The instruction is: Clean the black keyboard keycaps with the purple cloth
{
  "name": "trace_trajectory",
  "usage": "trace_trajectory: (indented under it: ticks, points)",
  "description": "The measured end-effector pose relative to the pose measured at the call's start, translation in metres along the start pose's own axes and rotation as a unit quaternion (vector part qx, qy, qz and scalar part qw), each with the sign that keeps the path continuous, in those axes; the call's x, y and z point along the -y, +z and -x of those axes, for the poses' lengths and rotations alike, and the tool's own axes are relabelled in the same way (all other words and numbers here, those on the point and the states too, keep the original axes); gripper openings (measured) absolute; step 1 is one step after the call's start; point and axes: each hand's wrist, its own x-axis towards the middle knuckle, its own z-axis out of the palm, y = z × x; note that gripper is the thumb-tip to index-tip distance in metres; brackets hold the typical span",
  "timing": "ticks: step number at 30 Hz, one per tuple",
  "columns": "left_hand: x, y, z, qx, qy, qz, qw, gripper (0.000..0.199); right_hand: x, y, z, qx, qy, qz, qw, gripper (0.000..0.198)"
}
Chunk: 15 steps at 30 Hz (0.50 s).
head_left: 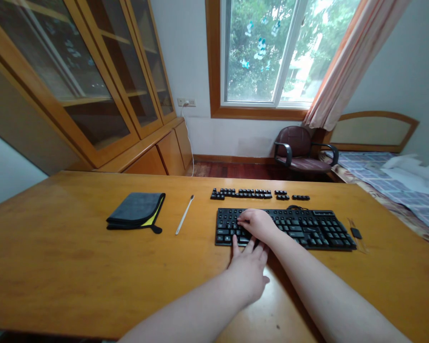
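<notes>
A black keyboard (296, 228) lies on the wooden desk, with bare switch spots showing at its upper left. My left hand (248, 267) rests at its front edge, fingers spread and the fingertips touching the lower keys. Above it, my right hand (259, 223) reaches over the left part of the keyboard. Its fingers are bent together against the keys, and whatever is between them is hidden. Behind the keyboard, loose black keycaps (253, 193) stand in rows. A small wire tool with a black grip (356, 233) lies by the right end of the keyboard.
Left of the keyboard are a thin white brush (184, 215) and a folded grey cloth (136, 209) with yellow inside. The desk (93, 276) spreads around them. Beyond it stand a glass-door cabinet (128, 109), a maroon chair (296, 147) and a bed (372, 166).
</notes>
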Motion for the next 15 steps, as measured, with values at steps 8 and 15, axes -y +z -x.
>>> trace_trajectory:
  ticks: [8,15]
  points:
    - [-0.001,-0.022,0.003,0.070,0.018,-0.018,0.997,0.069,0.007,-0.008,0.005,0.032,-0.020,0.047,0.998,0.027]
    - [-0.010,-0.069,0.005,0.106,-0.005,-0.028,0.994,0.045,0.005,-0.003,0.012,0.007,-0.057,0.057,0.997,0.032]
